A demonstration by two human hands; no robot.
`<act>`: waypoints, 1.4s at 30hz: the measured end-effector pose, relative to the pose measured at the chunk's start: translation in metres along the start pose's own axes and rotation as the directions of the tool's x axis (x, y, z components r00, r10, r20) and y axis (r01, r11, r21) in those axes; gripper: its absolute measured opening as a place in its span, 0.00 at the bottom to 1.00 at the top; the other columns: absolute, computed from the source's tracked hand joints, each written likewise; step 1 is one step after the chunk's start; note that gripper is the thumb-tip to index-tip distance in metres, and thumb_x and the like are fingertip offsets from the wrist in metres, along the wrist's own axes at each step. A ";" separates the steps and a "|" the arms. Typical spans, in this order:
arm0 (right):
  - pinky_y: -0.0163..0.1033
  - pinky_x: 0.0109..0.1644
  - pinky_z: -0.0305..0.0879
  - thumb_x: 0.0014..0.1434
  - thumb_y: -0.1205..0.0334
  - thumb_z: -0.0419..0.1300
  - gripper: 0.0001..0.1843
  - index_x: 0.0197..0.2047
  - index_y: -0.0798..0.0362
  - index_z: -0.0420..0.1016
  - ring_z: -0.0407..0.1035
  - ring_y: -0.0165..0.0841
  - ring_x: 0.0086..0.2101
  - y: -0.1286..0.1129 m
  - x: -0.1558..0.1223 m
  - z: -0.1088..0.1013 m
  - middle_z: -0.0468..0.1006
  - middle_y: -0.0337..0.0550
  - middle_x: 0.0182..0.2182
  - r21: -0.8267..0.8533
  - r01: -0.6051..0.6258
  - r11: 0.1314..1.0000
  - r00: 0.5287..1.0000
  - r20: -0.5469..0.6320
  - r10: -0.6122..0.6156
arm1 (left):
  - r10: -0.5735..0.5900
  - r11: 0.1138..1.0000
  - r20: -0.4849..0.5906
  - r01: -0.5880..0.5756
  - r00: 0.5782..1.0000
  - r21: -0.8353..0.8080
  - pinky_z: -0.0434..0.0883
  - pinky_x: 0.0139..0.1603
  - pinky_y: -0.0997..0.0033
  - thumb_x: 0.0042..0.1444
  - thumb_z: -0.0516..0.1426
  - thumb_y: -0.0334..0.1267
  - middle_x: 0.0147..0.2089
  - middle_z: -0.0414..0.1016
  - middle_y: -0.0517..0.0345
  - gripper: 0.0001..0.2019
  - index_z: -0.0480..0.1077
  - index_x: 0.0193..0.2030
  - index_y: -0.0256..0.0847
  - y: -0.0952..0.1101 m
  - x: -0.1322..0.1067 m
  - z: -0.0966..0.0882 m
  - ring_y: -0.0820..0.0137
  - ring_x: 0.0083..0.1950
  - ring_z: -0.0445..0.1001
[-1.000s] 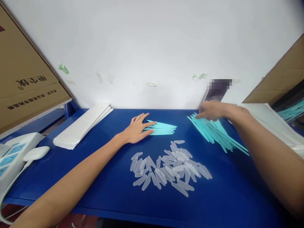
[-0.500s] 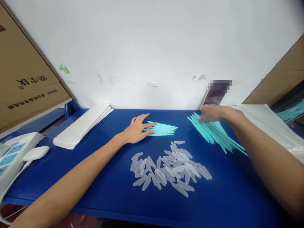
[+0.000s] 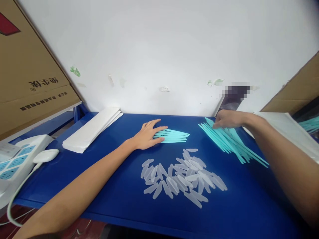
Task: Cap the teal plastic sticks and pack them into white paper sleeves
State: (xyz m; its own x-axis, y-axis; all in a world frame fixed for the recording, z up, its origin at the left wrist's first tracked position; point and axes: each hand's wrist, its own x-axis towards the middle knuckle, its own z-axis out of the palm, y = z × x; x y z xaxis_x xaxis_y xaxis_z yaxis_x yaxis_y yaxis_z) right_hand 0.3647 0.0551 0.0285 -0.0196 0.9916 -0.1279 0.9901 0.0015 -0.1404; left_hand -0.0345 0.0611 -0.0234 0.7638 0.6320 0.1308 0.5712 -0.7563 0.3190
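Observation:
My left hand [image 3: 147,135] lies flat on the blue table [image 3: 117,186], fingers spread, pressing the near ends of a small row of teal sticks [image 3: 174,136]. My right hand [image 3: 226,119] rests on the far end of a bigger pile of teal sticks [image 3: 231,141] at the right, fingers curled down and pinching at the stick ends. I cannot make out whether a stick is between the fingertips. A heap of several translucent plastic caps [image 3: 183,176] lies in front of both hands.
A stack of white paper sleeves [image 3: 92,129] lies at the back left. A white power strip [image 3: 17,156] and a white mouse-like device [image 3: 46,155] sit at the left edge. Cardboard boxes [image 3: 30,69] stand left and right, and white bags [image 3: 289,132] lie at the right.
The right hand's fingers curled down from spread onto the ends of the big stick pile. The left hand stayed put. The camera shifted slightly.

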 end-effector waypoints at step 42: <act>0.37 0.36 0.60 0.59 0.56 0.57 0.14 0.40 0.54 0.81 0.72 0.35 0.34 -0.164 0.049 0.038 0.81 0.45 0.33 0.019 0.346 0.938 0.938 -0.008 -0.346 | 0.082 0.996 -0.167 -0.084 0.983 -0.008 0.51 0.72 0.40 0.64 0.54 0.59 0.72 0.55 0.49 0.23 0.73 0.59 0.53 0.000 -0.004 0.006 0.48 0.74 0.50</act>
State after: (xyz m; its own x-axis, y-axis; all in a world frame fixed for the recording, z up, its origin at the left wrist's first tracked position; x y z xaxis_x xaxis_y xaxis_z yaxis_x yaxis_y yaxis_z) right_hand 0.1963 0.0990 0.0074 -0.3597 0.9309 -0.0635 0.9193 0.3419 -0.1948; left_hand -0.0353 0.0577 -0.0292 0.7471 0.5874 0.3110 0.5026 -0.8055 0.3140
